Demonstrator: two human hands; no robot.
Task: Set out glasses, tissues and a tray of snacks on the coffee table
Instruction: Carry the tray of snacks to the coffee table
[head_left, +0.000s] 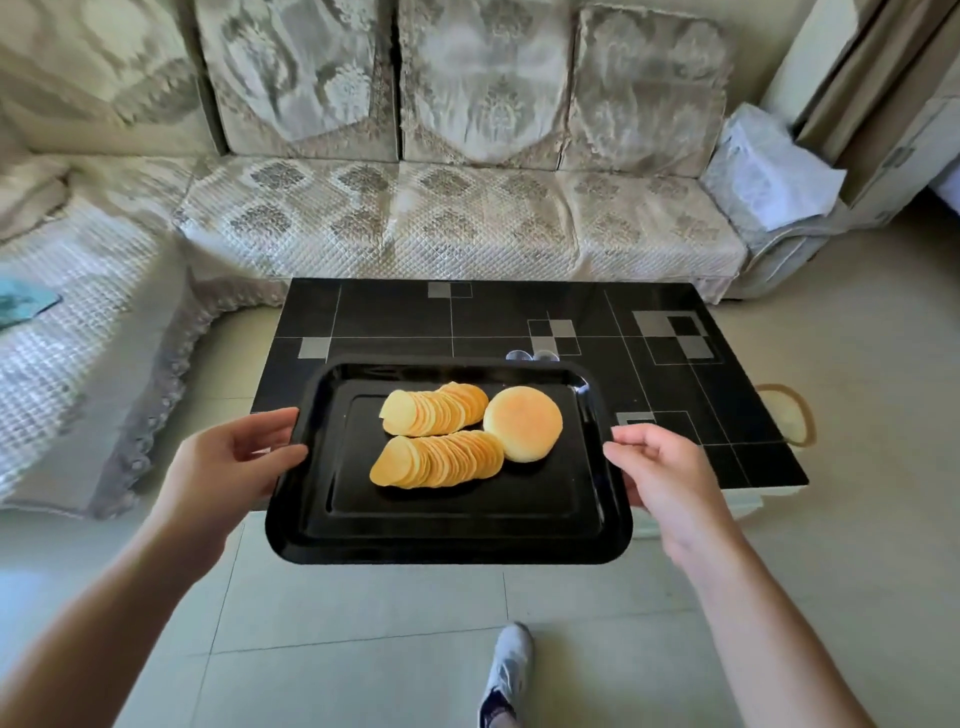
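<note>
Two hands held the tray (452, 535) level: your left hand (236, 457) and right hand (660, 467) each gripped a short edge, keeping the chips (436, 457) and bun (523, 423) from sliding. It hovered, seemingly, over the counter (675, 374), near its front edge.

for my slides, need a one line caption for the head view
Both hands, left and right, carry a black tray of crisps and a bun toward the coffee table.

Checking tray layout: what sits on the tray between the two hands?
Head view: between left hand and right hand, the black tray carries two chip rows and a round bun.
</note>
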